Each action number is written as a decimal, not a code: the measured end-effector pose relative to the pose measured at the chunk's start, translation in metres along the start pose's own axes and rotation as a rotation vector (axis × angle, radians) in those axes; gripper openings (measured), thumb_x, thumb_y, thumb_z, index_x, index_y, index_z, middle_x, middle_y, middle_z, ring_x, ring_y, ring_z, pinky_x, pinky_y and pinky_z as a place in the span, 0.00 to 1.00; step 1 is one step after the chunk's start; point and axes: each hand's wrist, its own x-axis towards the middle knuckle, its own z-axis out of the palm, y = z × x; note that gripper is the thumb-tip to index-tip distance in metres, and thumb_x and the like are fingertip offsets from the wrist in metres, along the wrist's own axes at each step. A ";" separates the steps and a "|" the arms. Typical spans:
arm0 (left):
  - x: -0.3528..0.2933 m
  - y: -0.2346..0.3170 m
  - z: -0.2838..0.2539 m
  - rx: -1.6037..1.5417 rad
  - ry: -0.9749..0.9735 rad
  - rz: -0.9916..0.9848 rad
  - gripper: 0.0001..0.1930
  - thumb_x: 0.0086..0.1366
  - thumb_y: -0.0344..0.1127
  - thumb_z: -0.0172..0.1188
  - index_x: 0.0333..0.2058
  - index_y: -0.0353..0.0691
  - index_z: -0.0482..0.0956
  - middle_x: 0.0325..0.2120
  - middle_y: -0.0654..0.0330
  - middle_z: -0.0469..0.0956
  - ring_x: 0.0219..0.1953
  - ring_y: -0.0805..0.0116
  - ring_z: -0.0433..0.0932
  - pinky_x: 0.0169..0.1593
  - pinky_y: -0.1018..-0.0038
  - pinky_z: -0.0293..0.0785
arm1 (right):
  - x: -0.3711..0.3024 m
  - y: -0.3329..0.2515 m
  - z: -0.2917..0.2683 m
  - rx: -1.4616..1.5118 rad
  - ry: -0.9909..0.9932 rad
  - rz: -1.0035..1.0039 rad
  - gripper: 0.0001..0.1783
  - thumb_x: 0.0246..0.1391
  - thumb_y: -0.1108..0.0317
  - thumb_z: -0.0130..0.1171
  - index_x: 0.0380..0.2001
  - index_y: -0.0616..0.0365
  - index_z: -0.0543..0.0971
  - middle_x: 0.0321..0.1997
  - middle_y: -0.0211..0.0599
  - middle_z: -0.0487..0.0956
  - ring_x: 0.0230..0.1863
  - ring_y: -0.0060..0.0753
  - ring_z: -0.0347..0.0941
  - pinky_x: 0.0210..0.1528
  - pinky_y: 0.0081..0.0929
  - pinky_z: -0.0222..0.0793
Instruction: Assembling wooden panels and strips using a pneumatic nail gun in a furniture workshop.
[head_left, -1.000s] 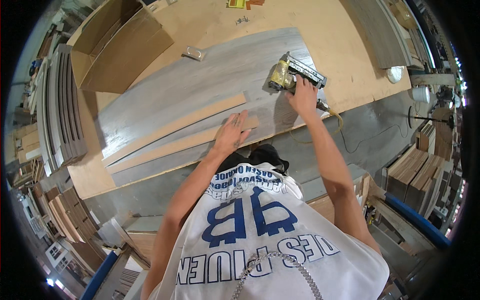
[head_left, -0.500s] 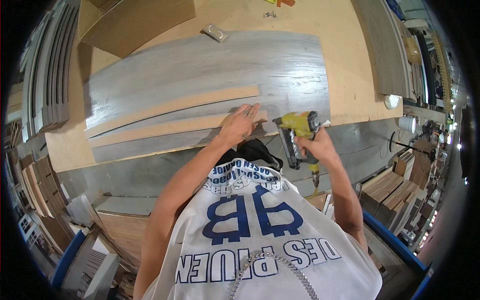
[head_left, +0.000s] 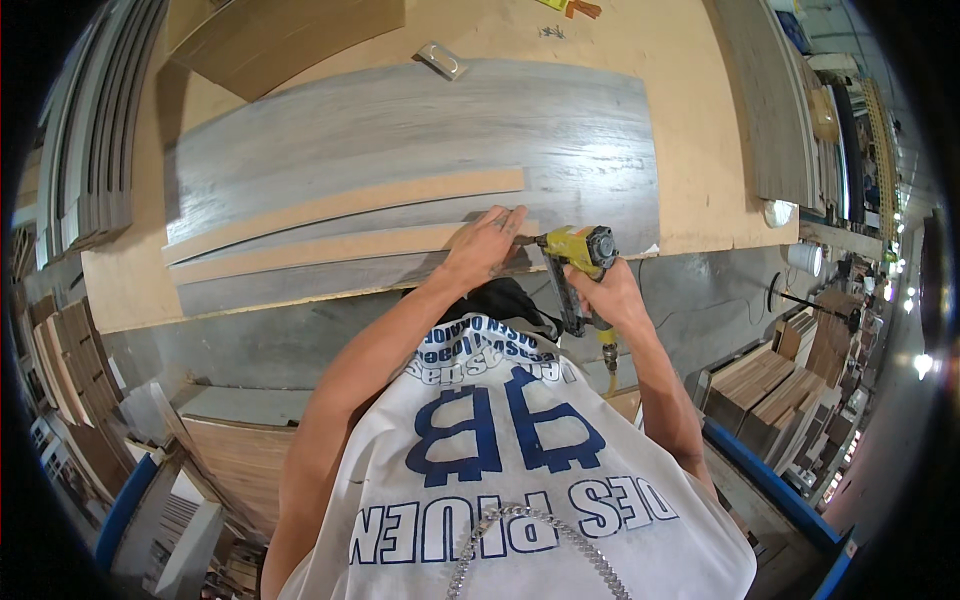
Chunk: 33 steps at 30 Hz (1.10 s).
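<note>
**Nail gun swings in beside the steadying hand**

From left to right across the tabletop (head_left: pixel 700 180), we see the far strip (head_left: pixel 380 201) and the near strip (head_left: pixel 330 252), both tan, lying on the grey panel (head_left: pixel 400 120) much as they did a second ago, close together at their left ends and spread apart toward the right. The left hand (head_left: pixel 480 247) remains on the near strip toward its right end, fingers extended and nearly together, resting or pressing rather than gripping, as far as we can judge. The big change is next to it: the yellow-and-black nail gun (head_left: pixel 582 250), which lay on the panel's right end a second ago, is now lifted and turned at the near edge, its front beside the left fingertips. The right hand (head_left: pixel 610 297) has its fingers closed around the tool's handle. We read this as the work passing from fetching the tool to lining it up, with the left fingers uncomfortably near.

At left, the cardboard box (head_left: pixel 290 40) is cut off by the upper rim. Mid-frame, the left hand covers part of the near strip, and we cannot tell whether the tool touches it. At right, the trigger is hidden, and the hose (head_left: pixel 611 383) soon drops from sight.
</note>
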 end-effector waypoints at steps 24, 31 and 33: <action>-0.002 -0.002 0.001 -0.090 0.083 0.047 0.32 0.60 0.30 0.62 0.63 0.32 0.62 0.50 0.47 0.73 0.54 0.49 0.72 0.52 0.63 0.74 | 0.001 -0.018 -0.002 -0.201 0.027 -0.049 0.20 0.53 0.59 0.64 0.27 0.71 0.81 0.13 0.43 0.76 0.17 0.36 0.77 0.28 0.34 0.73; -0.003 -0.002 0.000 -0.090 0.106 0.059 0.32 0.60 0.29 0.62 0.62 0.32 0.62 0.50 0.47 0.73 0.53 0.49 0.72 0.52 0.63 0.75 | -0.001 -0.022 -0.002 -0.152 0.006 -0.008 0.19 0.54 0.59 0.64 0.27 0.70 0.81 0.13 0.42 0.76 0.16 0.33 0.76 0.26 0.33 0.72; -0.003 -0.001 -0.002 -0.098 0.087 0.051 0.32 0.60 0.29 0.61 0.63 0.33 0.62 0.50 0.47 0.72 0.53 0.49 0.72 0.52 0.63 0.75 | 0.000 -0.021 -0.002 -0.145 0.004 -0.004 0.19 0.54 0.59 0.64 0.27 0.70 0.81 0.12 0.42 0.76 0.16 0.33 0.76 0.26 0.33 0.72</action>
